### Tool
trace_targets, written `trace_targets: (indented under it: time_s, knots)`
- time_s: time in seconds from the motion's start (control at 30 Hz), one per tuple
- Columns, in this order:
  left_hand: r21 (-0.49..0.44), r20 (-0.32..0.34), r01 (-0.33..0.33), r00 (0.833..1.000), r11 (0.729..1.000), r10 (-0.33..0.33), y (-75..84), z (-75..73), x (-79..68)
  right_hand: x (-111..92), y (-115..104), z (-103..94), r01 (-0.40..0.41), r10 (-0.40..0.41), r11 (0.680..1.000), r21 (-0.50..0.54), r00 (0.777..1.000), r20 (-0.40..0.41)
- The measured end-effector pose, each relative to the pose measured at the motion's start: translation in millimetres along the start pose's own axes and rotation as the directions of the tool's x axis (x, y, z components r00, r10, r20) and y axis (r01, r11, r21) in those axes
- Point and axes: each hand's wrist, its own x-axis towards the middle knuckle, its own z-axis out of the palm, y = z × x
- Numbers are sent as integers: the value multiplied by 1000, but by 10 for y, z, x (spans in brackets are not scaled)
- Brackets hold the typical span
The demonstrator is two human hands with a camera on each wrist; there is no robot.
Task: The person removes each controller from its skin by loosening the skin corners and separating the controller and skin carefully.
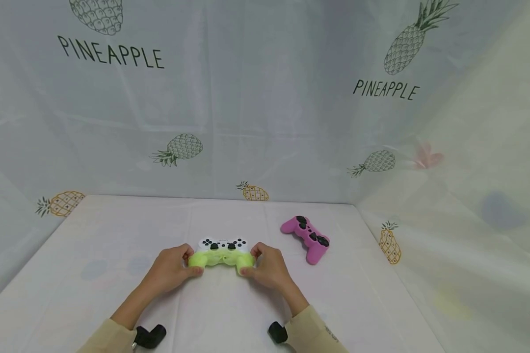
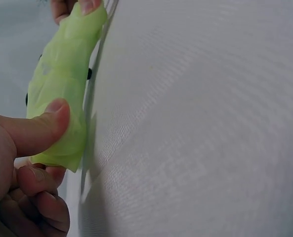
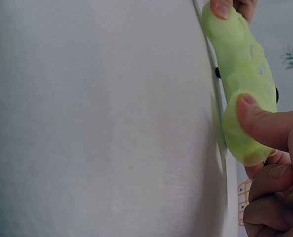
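A white game controller (image 1: 223, 241) with black buttons and sticks is at the middle of the table, its lower part covered by a lime-green silicone cover (image 1: 223, 257). My left hand (image 1: 172, 264) pinches the cover's left grip, thumb in front and fingers behind. On the other side, my right hand (image 1: 269, 264) pinches the right grip the same way. In the left wrist view the thumb presses the green cover (image 2: 62, 84); the right wrist view has the other thumb on the same cover (image 3: 245, 64). The controller's white top is hidden in both wrist views.
A pink controller (image 1: 306, 238) with black sticks lies at an angle to the right, behind my right hand. The white table (image 1: 115, 235) ends at a curtain (image 1: 265, 108) printed with pineapples. Black wrist pieces (image 1: 150, 337) sit by both sleeves.
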Motion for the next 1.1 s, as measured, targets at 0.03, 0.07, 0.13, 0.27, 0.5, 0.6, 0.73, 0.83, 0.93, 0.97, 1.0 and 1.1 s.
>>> trace_targets:
  time_s: [0.03,0.07,0.13,0.27,0.5,0.6,0.73,0.83,0.93,0.97,1.0,1.1]
  knots:
    - [1,0,1,1000,1000,-1,-3,0,5,6,-1,0,1,-1,1000,0,1000,0]
    - [-1,-1,2,1000,1000,-2,-6,0,10,14,1,3,3,-3,1000,-2,1000,-1]
    - [3,1,4,1000,1000,-4,-9,-1,17,21,5,8,6,-6,1000,-8,1000,-3]
    - [-3,10,17,1000,1000,-17,2,-2,21,30,6,12,5,-5,1000,-12,1000,-10]
    - [19,6,22,1000,1000,-22,13,-7,34,52,-1,9,3,-3,1000,-27,1000,-9]
    - [19,9,28,1000,999,-28,15,-9,29,52,-6,8,9,-9,999,-36,1000,-6]
    - [13,8,23,1000,1000,-23,19,-14,23,51,-4,11,16,-16,999,-35,1000,-10]
    - [7,6,17,1000,1000,-17,21,-19,22,51,0,17,15,-16,999,-30,1000,-11]
    - [3,9,20,1000,1000,-20,28,-24,16,47,2,19,15,-16,999,-29,1000,-9]
    - [1,11,20,1000,1000,-20,30,-25,14,47,3,20,13,-13,999,-29,1000,-9]
    - [0,13,20,1000,1000,-20,34,-27,12,46,3,19,13,-14,999,-29,1000,-10]
    - [-6,14,19,1000,1000,-19,44,-32,8,43,2,14,17,-17,1000,-25,1000,-15]
